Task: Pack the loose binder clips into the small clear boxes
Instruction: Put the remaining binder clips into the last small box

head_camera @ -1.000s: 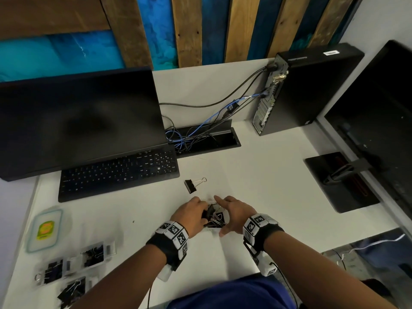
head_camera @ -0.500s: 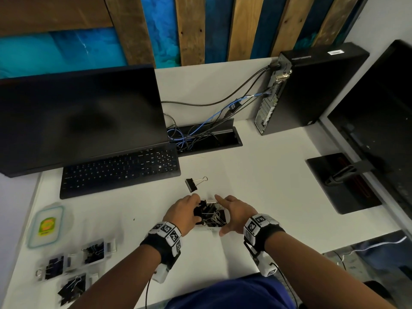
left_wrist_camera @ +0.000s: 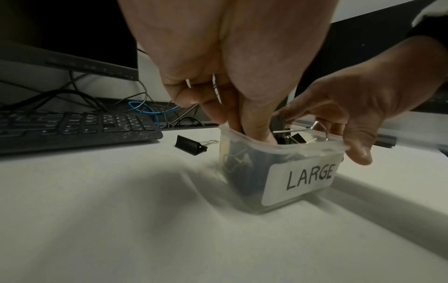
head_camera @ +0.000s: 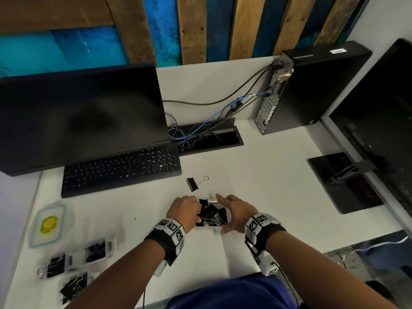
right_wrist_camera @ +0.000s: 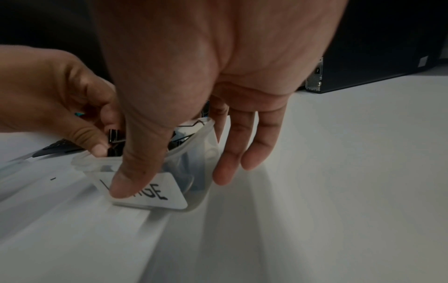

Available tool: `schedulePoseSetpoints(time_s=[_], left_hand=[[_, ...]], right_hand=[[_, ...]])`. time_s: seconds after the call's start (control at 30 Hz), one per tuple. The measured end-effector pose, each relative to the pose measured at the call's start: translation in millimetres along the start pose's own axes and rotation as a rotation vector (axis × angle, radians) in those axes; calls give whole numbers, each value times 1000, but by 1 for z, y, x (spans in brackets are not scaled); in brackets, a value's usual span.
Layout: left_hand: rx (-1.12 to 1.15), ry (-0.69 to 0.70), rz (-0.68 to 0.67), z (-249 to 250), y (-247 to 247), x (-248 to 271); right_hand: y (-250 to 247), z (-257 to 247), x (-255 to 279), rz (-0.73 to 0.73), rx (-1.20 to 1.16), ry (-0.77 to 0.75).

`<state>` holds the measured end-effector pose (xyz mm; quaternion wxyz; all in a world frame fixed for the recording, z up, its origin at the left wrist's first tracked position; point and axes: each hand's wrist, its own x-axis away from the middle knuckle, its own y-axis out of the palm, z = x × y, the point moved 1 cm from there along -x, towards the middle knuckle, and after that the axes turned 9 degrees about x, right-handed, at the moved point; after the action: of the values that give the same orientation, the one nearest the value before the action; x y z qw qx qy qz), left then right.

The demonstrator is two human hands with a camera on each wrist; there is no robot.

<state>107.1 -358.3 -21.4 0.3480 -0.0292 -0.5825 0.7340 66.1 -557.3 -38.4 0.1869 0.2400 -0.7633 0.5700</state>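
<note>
A small clear box [head_camera: 219, 219] labelled LARGE [left_wrist_camera: 300, 178] stands on the white desk between my hands, crammed with black binder clips. My left hand [head_camera: 186, 209] reaches into its left side, and thumb and fingers pinch a black binder clip [right_wrist_camera: 116, 138] at the rim. My right hand [head_camera: 235, 214] grips the box from the right, with its thumb [right_wrist_camera: 130, 180] on the front label and its fingers down the far side. One loose binder clip [head_camera: 192, 183] lies just beyond the box, near the keyboard.
Three more clear boxes of clips [head_camera: 98, 248] [head_camera: 55, 263] [head_camera: 73, 284] and a lid with a green sticker [head_camera: 48, 225] lie at the front left. A keyboard [head_camera: 121, 168] and monitor [head_camera: 80, 117] stand behind, with a cable tray [head_camera: 209, 139], a computer tower [head_camera: 312, 85] and a second monitor's base [head_camera: 343, 181] to the right.
My left hand has shifted slightly left and works a clip down at the box's rim. The right hand keeps its hold on the box. The loose clip has not moved.
</note>
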Motion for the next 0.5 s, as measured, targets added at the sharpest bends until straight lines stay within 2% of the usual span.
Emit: schedulePoseSetpoints(time_s=[0.13, 0.3, 0.5], left_hand=[[8, -12, 32, 3, -3, 4], [165, 21, 124, 2, -3, 5], [137, 88, 101, -2, 11, 1]], right_hand=[[0, 0, 0, -8, -5, 0], [0, 0, -1, -6, 1, -4], [2, 0, 0, 6, -10, -2]])
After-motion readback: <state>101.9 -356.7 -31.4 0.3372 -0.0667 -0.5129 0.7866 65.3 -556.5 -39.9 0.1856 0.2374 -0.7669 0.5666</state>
